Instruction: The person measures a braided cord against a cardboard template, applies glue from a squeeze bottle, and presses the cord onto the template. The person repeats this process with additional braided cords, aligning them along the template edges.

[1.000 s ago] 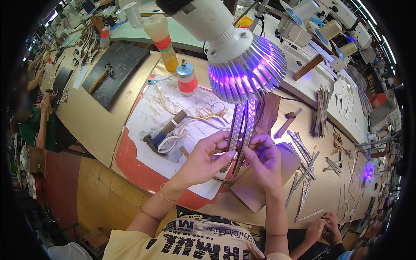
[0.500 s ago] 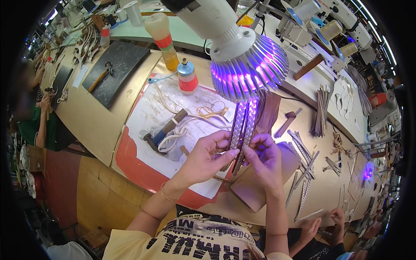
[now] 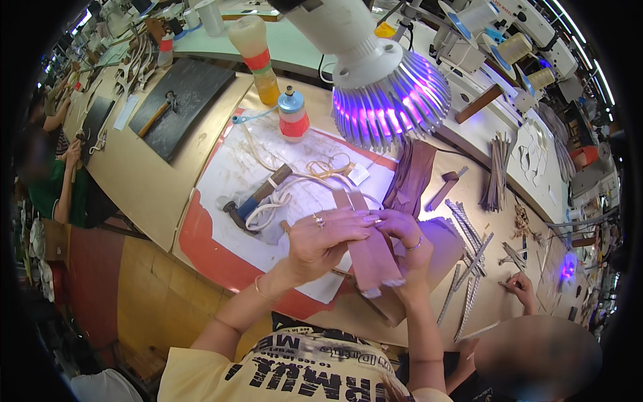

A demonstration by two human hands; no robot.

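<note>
A: What's the setting?

B: A crowded workshop, seen from above. A long tan wooden workbench (image 3: 144,181) runs from upper left to lower right, with sewing machines and thread spools along the far edge.

A: Start at the left.

B: At the far left edge sits another person in a green top (image 3: 50,187), blurred. On the bench near them lies a dark rectangular mat (image 3: 181,100) with a small hammer (image 3: 161,112) on it. Beyond that stands a tall plastic bottle of amber liquid with a red band (image 3: 258,57), and just to its right a small red bottle with a blue cap (image 3: 293,115).

A: And in the middle?

B: A white paper sheet over a red cutting mat (image 3: 221,258). On the paper lies a second hammer with a dark head and blue-wrapped handle (image 3: 258,199), tangled in pale cord. Above it hangs a white lamp with a finned head glowing purple (image 3: 388,97).

A: What are the hands doing?

B: The left hand (image 3: 325,238), ring on one finger and a thin bracelet at the wrist, has its fingers curled closed over the top of a flat brown leather strip piece (image 3: 372,258). The right hand (image 3: 405,234), also ringed, pinches the same piece from the other side. The two hands touch at the fingertips. The piece is held just above the bench edge, its light-trimmed lower end pointing toward the person's chest.

A: To the right?

B: A pile of patterned narrow strips (image 3: 469,261) on the bench, then another person's hand (image 3: 519,288) resting near them.
</note>
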